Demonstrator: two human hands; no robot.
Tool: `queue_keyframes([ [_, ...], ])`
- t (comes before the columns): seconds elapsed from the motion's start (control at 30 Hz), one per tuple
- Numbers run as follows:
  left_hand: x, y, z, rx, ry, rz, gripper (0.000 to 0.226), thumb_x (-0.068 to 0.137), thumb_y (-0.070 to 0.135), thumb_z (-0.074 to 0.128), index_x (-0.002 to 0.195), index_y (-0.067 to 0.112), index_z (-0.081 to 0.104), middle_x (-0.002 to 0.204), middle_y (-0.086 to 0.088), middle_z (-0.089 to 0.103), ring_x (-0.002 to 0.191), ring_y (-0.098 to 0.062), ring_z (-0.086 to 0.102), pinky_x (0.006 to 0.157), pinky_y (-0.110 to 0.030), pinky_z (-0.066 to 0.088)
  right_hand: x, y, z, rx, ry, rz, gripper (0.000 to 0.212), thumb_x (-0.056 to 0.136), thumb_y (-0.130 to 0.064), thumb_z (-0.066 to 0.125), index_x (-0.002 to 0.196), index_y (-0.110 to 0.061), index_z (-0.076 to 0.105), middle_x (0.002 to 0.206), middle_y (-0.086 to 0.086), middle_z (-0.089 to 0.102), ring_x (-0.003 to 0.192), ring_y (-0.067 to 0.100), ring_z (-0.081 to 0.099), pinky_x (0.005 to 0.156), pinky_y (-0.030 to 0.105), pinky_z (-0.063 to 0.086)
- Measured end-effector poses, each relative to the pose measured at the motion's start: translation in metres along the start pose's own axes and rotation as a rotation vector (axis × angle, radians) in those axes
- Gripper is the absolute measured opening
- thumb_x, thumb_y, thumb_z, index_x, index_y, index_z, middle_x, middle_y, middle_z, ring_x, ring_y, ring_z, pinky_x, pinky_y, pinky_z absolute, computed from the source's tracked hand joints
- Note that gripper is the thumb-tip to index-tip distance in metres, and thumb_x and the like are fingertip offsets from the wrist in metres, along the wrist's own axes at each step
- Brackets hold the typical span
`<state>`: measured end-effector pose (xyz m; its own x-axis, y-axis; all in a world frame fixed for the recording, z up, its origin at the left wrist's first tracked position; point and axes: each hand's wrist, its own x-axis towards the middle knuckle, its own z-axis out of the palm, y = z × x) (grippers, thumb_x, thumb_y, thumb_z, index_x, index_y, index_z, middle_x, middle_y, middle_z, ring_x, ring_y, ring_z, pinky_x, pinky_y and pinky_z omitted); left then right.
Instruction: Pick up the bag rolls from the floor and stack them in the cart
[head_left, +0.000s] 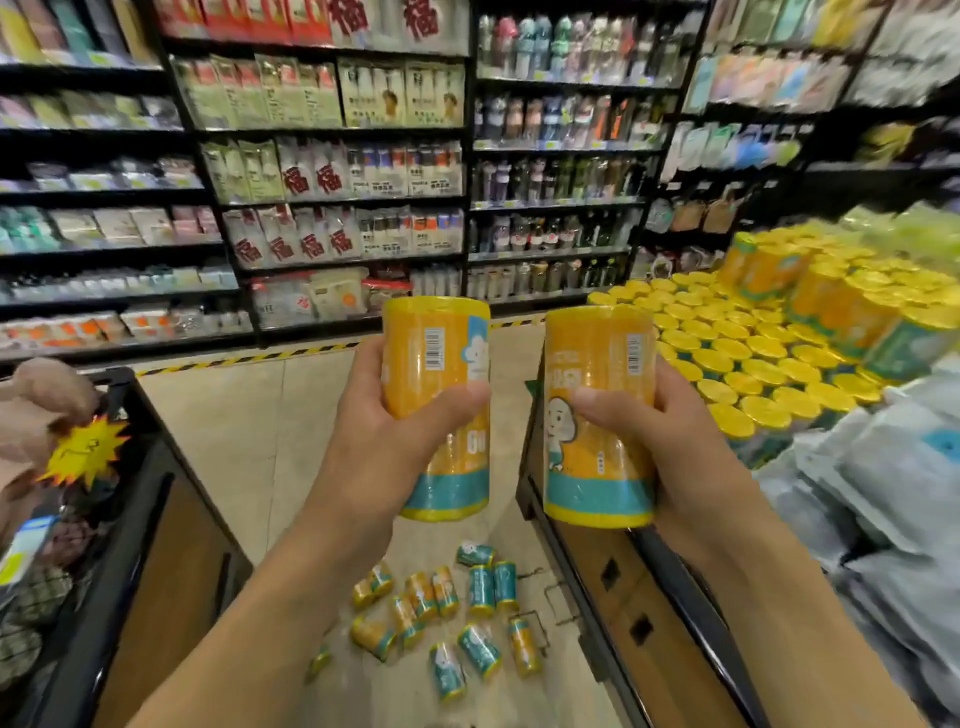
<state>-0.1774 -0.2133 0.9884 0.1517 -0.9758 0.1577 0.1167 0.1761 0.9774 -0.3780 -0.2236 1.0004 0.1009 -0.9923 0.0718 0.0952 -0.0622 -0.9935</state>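
Note:
My left hand (384, 431) grips one yellow-orange bag roll (436, 358) with a teal band, held upright at chest height. My right hand (670, 441) grips a second, matching bag roll (597, 457) beside it. Both rolls hang above the aisle floor, left of the cart (613, 587). In the cart, many yellow-topped rolls (753, 358) stand packed upright, with more stacked on them at the back. Several loose rolls (447, 613) lie scattered on the tiled floor below my arms.
A dark bin (130, 519) with soft goods and a yellow star price tag (85, 449) flanks the aisle on the left. Pale packaged goods (893, 493) are piled at the right. Full store shelves (337, 182) close the aisle ahead.

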Motion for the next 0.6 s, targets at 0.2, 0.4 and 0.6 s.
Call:
queue_keyframes([
  [0.2, 0.021, 0.008, 0.052, -0.018, -0.233, 0.045, 0.058, 0.07, 0.031, 0.087, 0.119, 0.033, 0.056, 0.104, 0.006, 0.075, 0.093, -0.015, 0.075, 0.073, -0.033, 0.062, -0.023, -0.022, -0.04, -0.075, 0.207, -0.083, 0.06, 0.065, -0.031, 0.079, 0.123, -0.027, 0.061, 0.104, -0.002, 0.077, 0.09, 0.021, 0.076, 0.071, 0.035, 0.062],
  [0.4, 0.04, 0.014, 0.085, -0.097, -0.537, 0.047, 0.061, 0.067, 0.034, 0.08, 0.123, 0.029, 0.055, 0.106, 0.007, 0.075, 0.092, -0.015, 0.075, 0.069, -0.031, 0.061, -0.063, -0.035, -0.047, -0.111, 0.484, -0.127, 0.063, 0.068, -0.031, 0.079, 0.128, -0.027, 0.059, 0.111, 0.0, 0.076, 0.095, 0.023, 0.075, 0.076, 0.041, 0.063],
  [0.6, 0.03, 0.023, 0.114, -0.175, -0.849, 0.014, 0.065, 0.064, 0.042, 0.085, 0.121, 0.035, 0.055, 0.108, 0.01, 0.074, 0.096, -0.016, 0.074, 0.081, -0.046, 0.059, -0.129, -0.044, -0.026, -0.087, 0.846, -0.152, 0.057, 0.068, -0.027, 0.077, 0.123, -0.022, 0.061, 0.104, 0.002, 0.077, 0.087, 0.024, 0.076, 0.069, 0.037, 0.061],
])
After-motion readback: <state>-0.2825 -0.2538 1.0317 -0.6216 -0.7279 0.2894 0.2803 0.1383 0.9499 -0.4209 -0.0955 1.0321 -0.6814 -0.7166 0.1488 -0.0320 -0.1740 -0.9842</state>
